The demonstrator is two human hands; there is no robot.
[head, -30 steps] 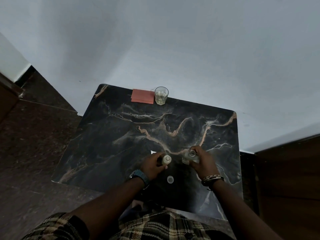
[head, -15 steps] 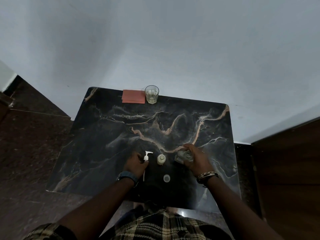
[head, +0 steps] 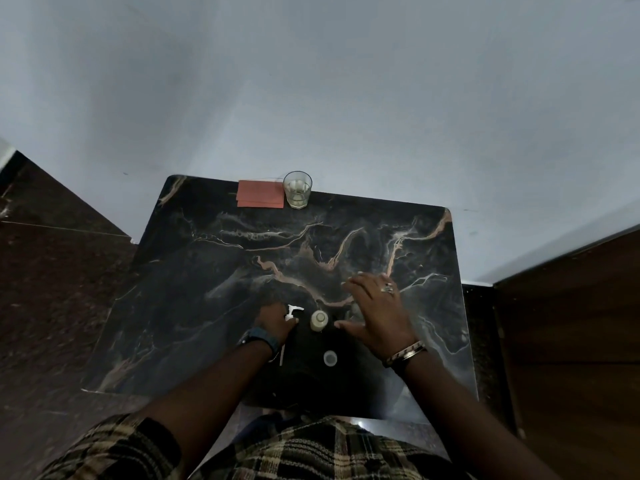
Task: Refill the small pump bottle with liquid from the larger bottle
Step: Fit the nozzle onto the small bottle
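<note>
The small bottle (head: 319, 320) stands upright and uncapped on the dark marble table (head: 207, 289), between my hands. Just left of it, my left hand (head: 275, 323) is closed on the white pump head (head: 294, 310); its thin tube (head: 281, 356) sticks out toward me below the wrist. My right hand (head: 377, 317) hovers to the right with fingers spread and nothing gripped. Only a faint clear edge of the larger bottle (head: 355, 309) shows under its palm; the rest is hidden. A small white cap (head: 330, 358) lies on the table nearer to me.
A drinking glass (head: 297, 188) with a little liquid and a red paper card (head: 259, 194) sit at the table's far edge against the grey wall. Dark stone floor lies to the left, and a wooden cabinet (head: 571, 323) stands close on the right.
My left hand left the small bottle and closed on the pump head beside it. My right hand released the clear larger bottle and spread its fingers above it.
</note>
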